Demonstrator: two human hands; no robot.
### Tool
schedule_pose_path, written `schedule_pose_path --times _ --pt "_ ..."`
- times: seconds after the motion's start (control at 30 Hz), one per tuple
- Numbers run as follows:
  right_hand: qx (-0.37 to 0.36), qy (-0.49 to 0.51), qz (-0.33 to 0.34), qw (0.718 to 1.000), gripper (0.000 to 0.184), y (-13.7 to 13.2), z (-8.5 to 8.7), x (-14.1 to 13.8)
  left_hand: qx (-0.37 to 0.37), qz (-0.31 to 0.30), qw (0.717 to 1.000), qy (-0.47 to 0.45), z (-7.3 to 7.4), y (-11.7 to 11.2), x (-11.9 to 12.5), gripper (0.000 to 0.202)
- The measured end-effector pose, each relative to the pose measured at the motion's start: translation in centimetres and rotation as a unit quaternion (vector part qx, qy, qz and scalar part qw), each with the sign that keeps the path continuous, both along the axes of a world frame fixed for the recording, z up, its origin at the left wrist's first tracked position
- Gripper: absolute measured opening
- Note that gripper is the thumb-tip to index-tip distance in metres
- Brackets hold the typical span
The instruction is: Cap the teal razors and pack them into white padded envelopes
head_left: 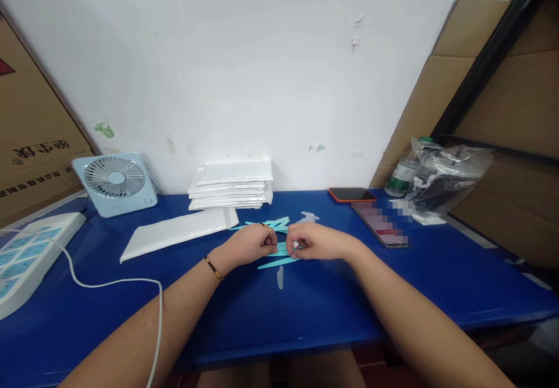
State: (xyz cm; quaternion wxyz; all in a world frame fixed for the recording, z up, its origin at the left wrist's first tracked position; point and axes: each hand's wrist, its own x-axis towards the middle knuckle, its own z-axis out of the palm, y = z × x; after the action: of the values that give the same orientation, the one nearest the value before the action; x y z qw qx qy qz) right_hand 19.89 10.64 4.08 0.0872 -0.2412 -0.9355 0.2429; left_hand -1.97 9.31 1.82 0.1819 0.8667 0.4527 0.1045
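My left hand [257, 242] is closed, with thumb and fingertips pinched at the end of a slim teal stick [282, 253], shaped like an eyebrow razor. Close beside it, my right hand [317, 240] pinches a small whitish piece [296, 244]; its fingers partly cover the teal pieces beneath. A longer teal stick [275, 263] lies on the table just in front of the hands. Nearer to me is a translucent blade-shaped cover [280, 278]. Behind the hands lie several more teal sticks [277, 223] and a few translucent covers [310, 217].
On the blue table [332, 312] stand a fan [116, 181], stacked white packets [231, 187] and one loose packet [174, 233]. A power strip [39, 260] lies left, its white cable [117, 281] crossing my left forearm. Two phones [353, 194], a bottle [399, 178] and a plastic bag [449, 172] are right.
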Motion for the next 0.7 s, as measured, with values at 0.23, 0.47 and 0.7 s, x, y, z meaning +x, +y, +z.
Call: schedule_pose_path --times 0.23,0.47,0.7 --pt "0.001 0.015 0.034 0.999 0.018 -1.2 0.4 -0.8 0.021 0.007 1.000 0.014 0.0 -0.1 0.1 0.012" --pt "0.002 -0.052 0.067 0.996 0.012 -3.3 -0.6 -3.2 0.032 0.024 0.999 -0.018 0.1 0.1 -0.6 0.014" --pt "-0.110 0.341 -0.176 0.917 0.023 -0.1 0.7 0.3 -0.028 0.089 0.983 -0.155 -0.5 1.2 -1.4 0.025"
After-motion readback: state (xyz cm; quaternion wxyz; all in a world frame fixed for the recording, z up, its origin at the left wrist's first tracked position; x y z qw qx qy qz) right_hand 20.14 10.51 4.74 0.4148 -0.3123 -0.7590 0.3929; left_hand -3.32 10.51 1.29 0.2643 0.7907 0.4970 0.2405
